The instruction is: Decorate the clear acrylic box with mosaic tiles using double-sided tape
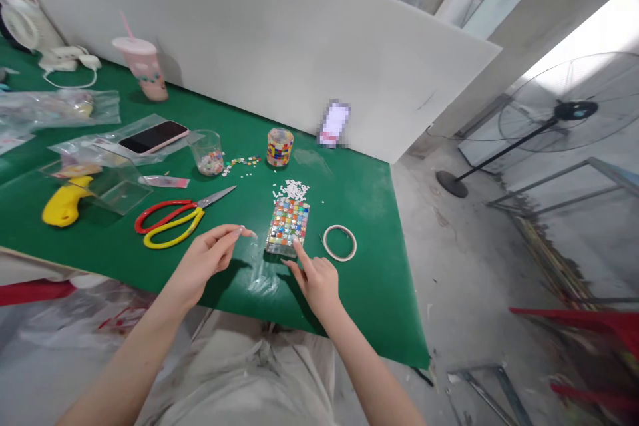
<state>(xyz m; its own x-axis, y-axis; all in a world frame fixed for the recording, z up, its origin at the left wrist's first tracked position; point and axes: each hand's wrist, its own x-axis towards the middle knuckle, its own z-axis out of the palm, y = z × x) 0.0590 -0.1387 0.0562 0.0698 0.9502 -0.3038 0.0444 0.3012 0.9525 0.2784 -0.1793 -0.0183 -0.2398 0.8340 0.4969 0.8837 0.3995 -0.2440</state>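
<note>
While my right hand [319, 283] rests on the green table [369, 279], its index finger stretches out and presses on the near edge of the mosaic tile block [287, 225], the other fingers curled loosely under and holding nothing. My left hand [204, 259] hovers just to the left of the block, thumb and forefinger drawn almost together at the tips; I cannot tell whether anything tiny sits between them. That block lies flat near the table's front edge, its top covered in small coloured squares. Just beyond it lies a scatter of white chips [292, 188], and to its right, close by, a ring of tape [339, 242] lies flat. Left of my left hand lie scissors with red and yellow handles [172, 219]. Further back stand a clear cup of coloured bits [207, 153] and a small mosaic-covered jar [280, 146], with loose coloured tiles [242, 163] between them. A phone [154, 136] lies on plastic bags at the left
</note>
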